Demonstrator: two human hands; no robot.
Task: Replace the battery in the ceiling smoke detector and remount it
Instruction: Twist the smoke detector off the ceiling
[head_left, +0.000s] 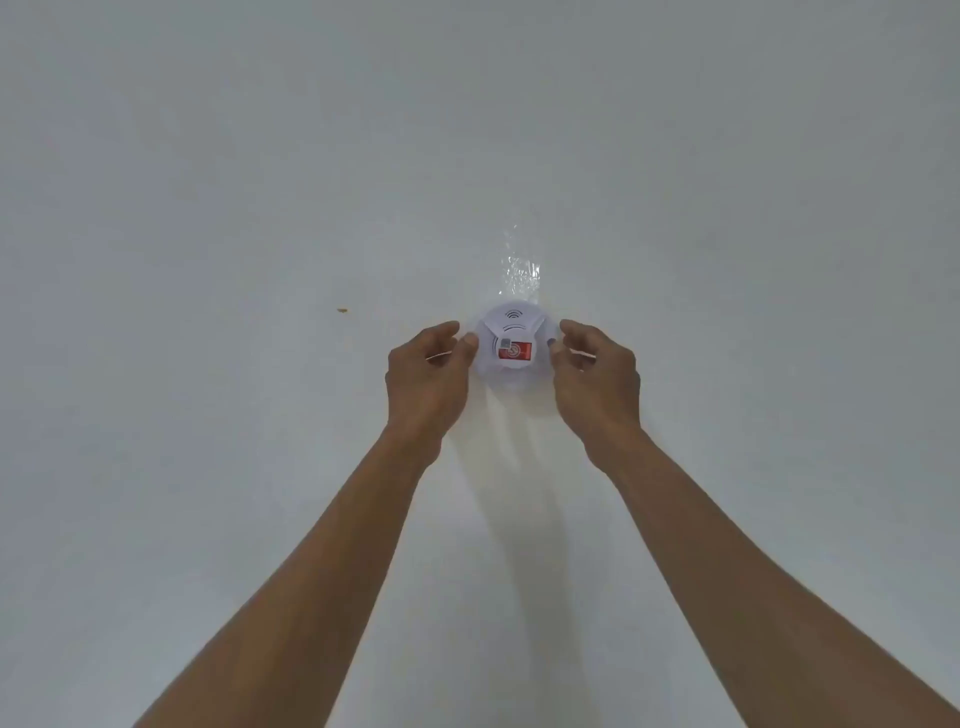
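The smoke detector (511, 340) sits flat on the ceiling (208, 208), directly between both raised hands; the left hand (431, 371) and right hand (592, 371) pinch its opposite rims, equally near, likely ready to twist

**Detector on the ceiling, a hand at each side**

The smoke detector (511, 343) sits flat against the ceiling (260, 182). The left hand (428, 371) is at its left edge, fingertips touching the rim; the right hand (597, 374) is at its right edge, likewise at the rim. Both forearms reach up from below. A small speck (341, 310) lies on the ceiling, well apart to the left of the left hand.
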